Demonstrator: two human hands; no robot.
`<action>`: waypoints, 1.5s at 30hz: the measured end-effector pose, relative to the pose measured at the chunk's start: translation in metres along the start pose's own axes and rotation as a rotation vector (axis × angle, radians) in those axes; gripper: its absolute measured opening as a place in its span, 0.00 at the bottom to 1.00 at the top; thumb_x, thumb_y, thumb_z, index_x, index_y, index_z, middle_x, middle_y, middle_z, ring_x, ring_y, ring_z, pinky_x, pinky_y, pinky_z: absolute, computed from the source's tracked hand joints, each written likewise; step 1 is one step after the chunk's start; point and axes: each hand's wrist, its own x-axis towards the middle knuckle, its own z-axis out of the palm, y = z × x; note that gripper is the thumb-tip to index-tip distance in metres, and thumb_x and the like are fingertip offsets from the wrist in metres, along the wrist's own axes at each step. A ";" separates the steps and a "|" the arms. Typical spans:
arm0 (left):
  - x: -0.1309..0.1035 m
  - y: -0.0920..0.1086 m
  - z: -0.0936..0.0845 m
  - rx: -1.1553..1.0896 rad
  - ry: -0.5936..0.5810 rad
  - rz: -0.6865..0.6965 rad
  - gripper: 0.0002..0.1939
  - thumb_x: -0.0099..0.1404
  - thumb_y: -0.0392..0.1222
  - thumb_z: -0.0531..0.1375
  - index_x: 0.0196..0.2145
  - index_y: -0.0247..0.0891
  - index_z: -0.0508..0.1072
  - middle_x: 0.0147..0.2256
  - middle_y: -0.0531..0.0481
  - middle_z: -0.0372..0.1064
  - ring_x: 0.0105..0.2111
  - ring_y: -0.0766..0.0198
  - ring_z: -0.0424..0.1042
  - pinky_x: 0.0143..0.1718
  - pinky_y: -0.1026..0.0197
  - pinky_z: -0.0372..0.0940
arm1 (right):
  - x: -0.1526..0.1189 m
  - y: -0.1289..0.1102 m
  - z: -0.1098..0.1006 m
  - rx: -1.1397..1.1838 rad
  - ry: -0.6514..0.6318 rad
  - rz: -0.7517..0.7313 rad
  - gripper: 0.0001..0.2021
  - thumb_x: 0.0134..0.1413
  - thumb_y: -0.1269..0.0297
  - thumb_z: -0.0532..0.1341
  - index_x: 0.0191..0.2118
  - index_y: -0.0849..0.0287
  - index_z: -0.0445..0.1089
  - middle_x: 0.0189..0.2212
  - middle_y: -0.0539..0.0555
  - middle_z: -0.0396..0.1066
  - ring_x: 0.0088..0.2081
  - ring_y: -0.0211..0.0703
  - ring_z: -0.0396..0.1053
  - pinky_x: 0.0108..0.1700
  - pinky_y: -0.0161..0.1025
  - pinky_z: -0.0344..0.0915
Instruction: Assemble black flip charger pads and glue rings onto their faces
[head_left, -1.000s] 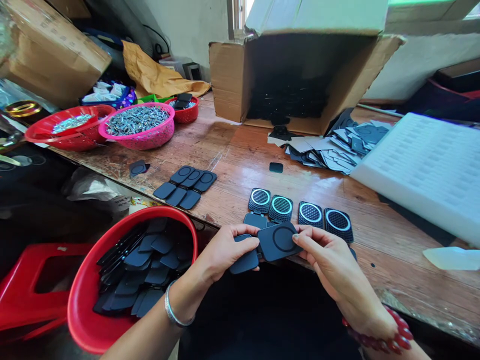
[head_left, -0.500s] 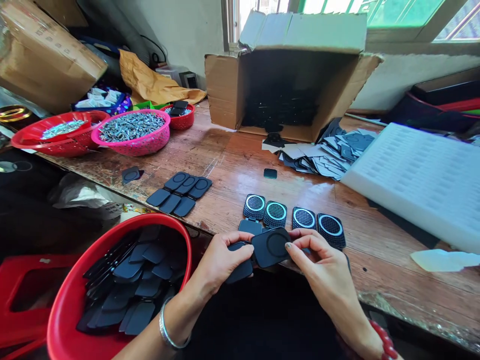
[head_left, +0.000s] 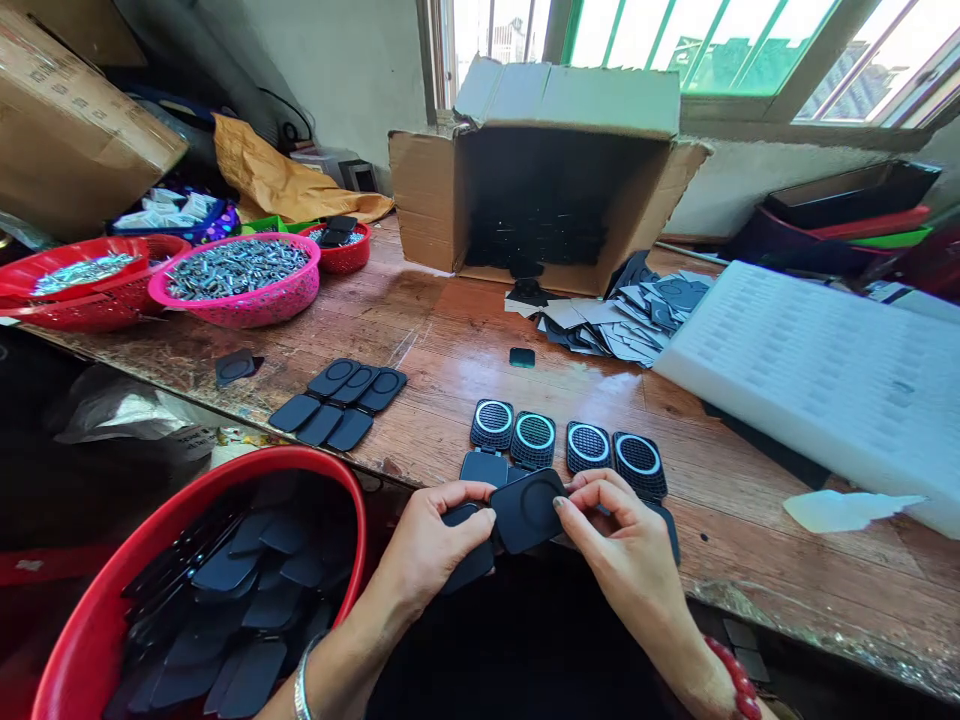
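Observation:
A black hinged two-panel piece [head_left: 529, 510] with a ring mark is held over the table's front edge. My left hand [head_left: 442, 535] is closed on its left panel, thumb on top. My right hand [head_left: 611, 515] pinches the right edge of the ringed panel between thumb and fingers. Just beyond the hands lie several open pieces with white rings on black mesh [head_left: 589, 445], their lower panels partly hidden by the hands. A group of black ringed pieces [head_left: 334, 400] rests to the left on the table.
A red basket [head_left: 358, 540] of black pieces stands at the lower left. Pink [head_left: 247, 305] and red baskets [head_left: 105, 310] hold metal parts. At the back are an open carton [head_left: 424, 200], a pile of sheets [head_left: 622, 315] and white foam [head_left: 810, 370]. A small dark square [head_left: 522, 357] lies mid-table.
The view has shifted, showing more of the windows, and the table items appear further left. Both hands keep their hold on the black piece, whose ringed panel is tilted slightly more.

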 end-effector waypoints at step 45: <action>0.100 0.066 -0.252 0.491 0.767 0.322 0.23 0.44 0.59 0.68 0.31 0.37 0.77 0.27 0.50 0.75 0.30 0.58 0.72 0.32 0.62 0.63 | -0.017 0.021 -0.012 -0.044 -0.374 0.040 0.17 0.62 0.48 0.56 0.37 0.57 0.70 0.23 0.49 0.68 0.22 0.37 0.66 0.24 0.31 0.65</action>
